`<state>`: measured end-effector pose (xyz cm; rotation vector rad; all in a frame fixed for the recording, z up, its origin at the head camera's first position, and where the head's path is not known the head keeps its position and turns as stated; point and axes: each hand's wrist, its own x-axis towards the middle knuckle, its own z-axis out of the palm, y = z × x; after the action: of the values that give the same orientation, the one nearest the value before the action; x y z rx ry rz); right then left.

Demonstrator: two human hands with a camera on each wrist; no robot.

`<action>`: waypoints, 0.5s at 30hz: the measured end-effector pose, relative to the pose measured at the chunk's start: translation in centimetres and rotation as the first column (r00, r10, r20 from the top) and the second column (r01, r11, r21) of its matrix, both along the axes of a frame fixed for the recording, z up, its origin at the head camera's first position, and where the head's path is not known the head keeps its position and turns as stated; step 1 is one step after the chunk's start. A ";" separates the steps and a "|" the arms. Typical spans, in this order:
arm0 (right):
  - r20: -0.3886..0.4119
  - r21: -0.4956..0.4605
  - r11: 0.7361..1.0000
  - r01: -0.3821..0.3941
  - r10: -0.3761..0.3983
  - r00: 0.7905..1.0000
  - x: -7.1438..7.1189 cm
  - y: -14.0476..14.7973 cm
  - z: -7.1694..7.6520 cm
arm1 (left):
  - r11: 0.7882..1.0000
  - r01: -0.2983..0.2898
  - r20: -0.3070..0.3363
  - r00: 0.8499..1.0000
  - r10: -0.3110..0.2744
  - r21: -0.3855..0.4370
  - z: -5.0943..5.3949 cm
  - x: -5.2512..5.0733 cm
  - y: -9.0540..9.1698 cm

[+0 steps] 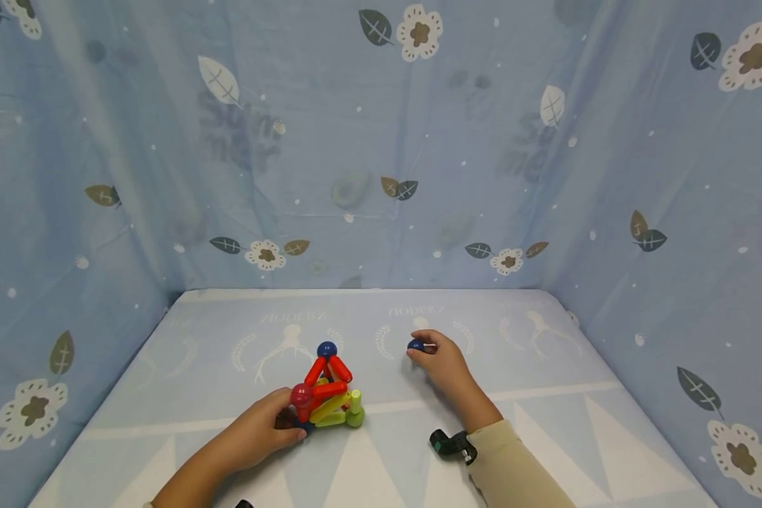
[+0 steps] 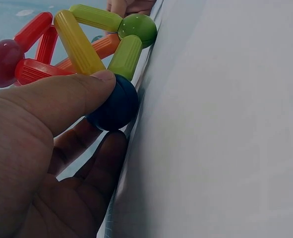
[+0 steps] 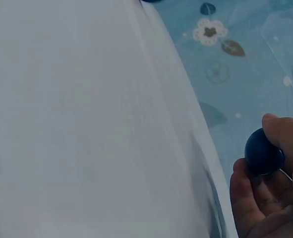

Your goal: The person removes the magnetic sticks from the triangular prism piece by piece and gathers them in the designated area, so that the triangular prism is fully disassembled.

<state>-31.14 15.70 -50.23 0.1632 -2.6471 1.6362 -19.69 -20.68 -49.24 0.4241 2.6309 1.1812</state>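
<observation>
Two-handed, working over the desk [image 1: 533, 367], starting at the left. Pinching the low ball [image 2: 117, 106], dark blue, with the left hand [image 1: 260, 434], fingers narrow around it, with thumb on one side and fingertips on the other. Holding by that corner a frame [image 1: 329, 390] of coloured rods [image 2: 79, 42], seemingly resting on the desk, left of centre. Seeing the red ball [image 1: 301, 395] just above that grip, then the top ball [image 1: 327, 350], blue, at the peak, then the green ball [image 1: 355, 416], low at the right corner.

Farther right, well apart from the frame, holding the loose ball [image 3: 263, 153], also blue, in the right hand [image 1: 444, 367], with fingers narrow, pinching between thumb and fingertips. Not being able to tell touching the desk from hovering there.

For handling well, probably best bracing low at the left, pressing only enough for steadying the corner, without lifting or twisting the rods. At the right, probably best gripping the loose ball by its sides, leaving the front bare, moving slowly, and allowing for possible magnetic pull near the frame.
</observation>
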 end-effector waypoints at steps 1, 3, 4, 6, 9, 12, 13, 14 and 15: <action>0.005 0.007 1.000 0.020 -0.020 1.000 -0.1 0.3 0.0 | 1.000 0.000 0.000 1.000 0.000 0.001 0.0 0.0 0.1; 0.024 0.033 0.998 0.053 -0.053 0.998 -0.3 0.8 0.0 | 1.000 0.001 -0.001 1.000 -0.001 0.004 -0.1 -0.1 0.1; 0.031 0.050 0.997 0.058 -0.060 0.998 -0.4 1.0 0.0 | 1.000 0.003 -0.002 1.000 -0.003 0.007 -0.1 -0.1 0.1; 0.045 0.082 0.995 0.054 -0.058 0.997 -0.5 1.3 -0.2 | 1.000 0.005 0.001 1.000 -0.005 0.013 -0.2 -0.1 0.2; 0.064 0.100 0.995 0.020 -0.027 0.998 -0.6 1.4 -0.5 | 1.000 0.002 0.005 1.000 -0.002 0.017 -0.2 -0.1 0.0; 0.071 0.107 0.994 -0.018 0.010 0.997 -0.6 1.2 -0.6 | 1.000 -0.008 0.012 1.000 0.007 0.017 -0.1 0.0 -0.1; 0.077 0.107 0.994 -0.025 0.016 0.997 -0.6 1.2 -0.6 | 1.000 -0.008 0.013 1.000 0.008 0.015 -0.1 0.0 -0.1; 0.078 0.114 0.993 -0.030 0.021 0.997 -0.5 1.1 -0.6 | 1.000 -0.008 0.016 1.000 0.008 0.017 0.0 0.0 -0.1; 0.082 0.118 0.993 -0.031 0.021 0.996 -0.5 1.1 -0.5 | 1.000 -0.006 0.019 1.000 0.005 0.019 0.0 0.0 -0.1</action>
<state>-31.60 16.85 -50.74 0.1374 -2.8160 1.5241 -19.71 -20.76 -49.27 0.4074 2.6084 1.2074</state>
